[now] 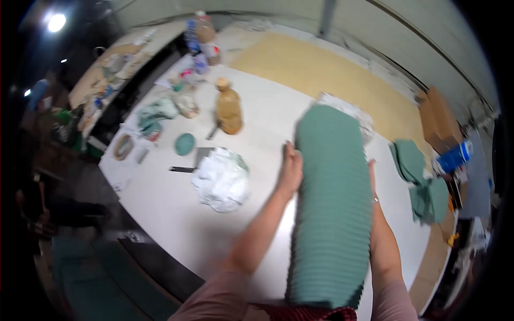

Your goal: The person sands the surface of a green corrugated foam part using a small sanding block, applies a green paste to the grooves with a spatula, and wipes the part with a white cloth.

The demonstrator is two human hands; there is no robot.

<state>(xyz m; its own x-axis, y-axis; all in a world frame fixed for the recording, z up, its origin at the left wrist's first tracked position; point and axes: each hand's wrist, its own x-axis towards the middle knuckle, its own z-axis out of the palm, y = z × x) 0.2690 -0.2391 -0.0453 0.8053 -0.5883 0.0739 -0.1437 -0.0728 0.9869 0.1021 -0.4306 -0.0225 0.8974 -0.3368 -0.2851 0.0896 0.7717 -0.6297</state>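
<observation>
A long fanned stack of green sheet pieces [334, 214], overlapping in ridges, runs from close to my body out over the white table. My left hand [290, 170] presses against its left side, fingers pointing away from me. Along the opposite side is my right hand [372, 179], mostly hidden by the stack, with a band on the wrist. Between them my hands hold the stack. Past its rounded far end lies a white crumpled bundle [350, 109], partly covered.
Left of my arm sit a crumpled white cloth [222, 182], a dark-handled scraper [183, 169], a green oval piece [184, 144] and an amber bottle [229, 109]. Green pieces [409, 160], a blue roll [454, 158] and a cardboard box [440, 120] lie right. A person's hand [44, 216] shows far left.
</observation>
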